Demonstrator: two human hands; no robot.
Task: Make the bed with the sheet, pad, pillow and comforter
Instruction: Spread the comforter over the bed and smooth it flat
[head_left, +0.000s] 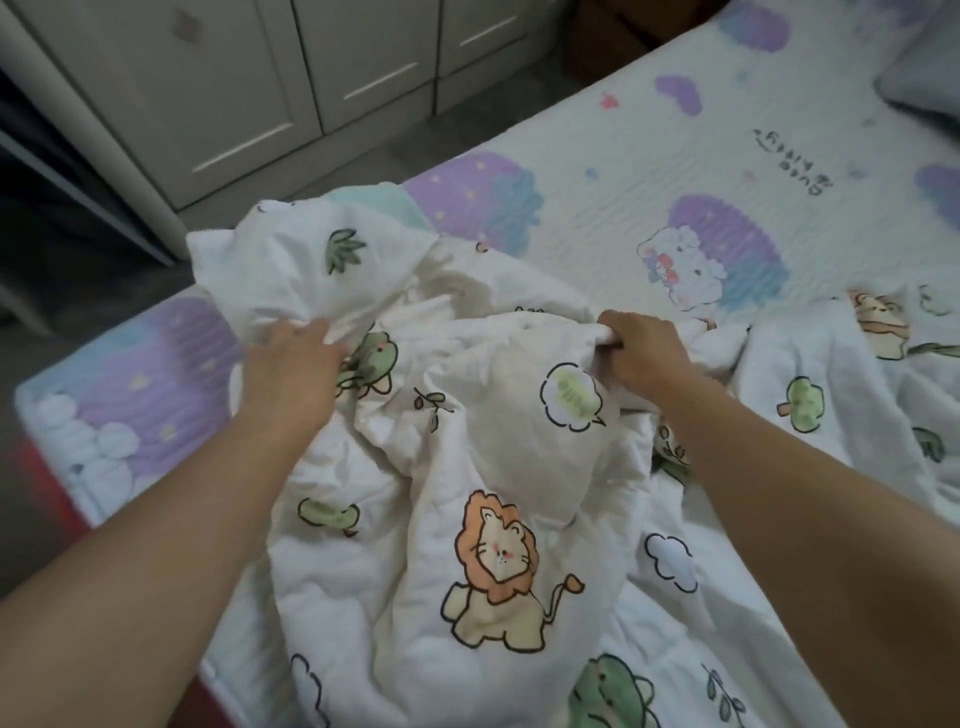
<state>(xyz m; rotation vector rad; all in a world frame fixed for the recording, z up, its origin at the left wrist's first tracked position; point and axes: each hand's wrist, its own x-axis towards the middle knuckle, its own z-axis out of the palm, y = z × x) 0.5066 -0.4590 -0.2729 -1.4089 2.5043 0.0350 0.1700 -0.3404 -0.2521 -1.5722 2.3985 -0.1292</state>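
**Lion comforter: soft, floppy, and all bunched up**

The comforter (493, 467) lay in a crumpled heap across the near end of the bed, on top of the purple-print quilted pad (623, 171). It looked light and puffy with zero stiffness, so my guess is it would sag wherever it wasn't held. Best bet is finding an edge or two corners, not a random fold in the middle.

The left hand (293, 364) was stretched forward, palm down, fingers dug into a bunched fold on the left of the heap. The right hand (644, 353) was closed in a fist round a raised ridge of fabric, knuckles up. Both arms were reaching out, well apart. Far right up top was what looked like a pillow (924, 73).
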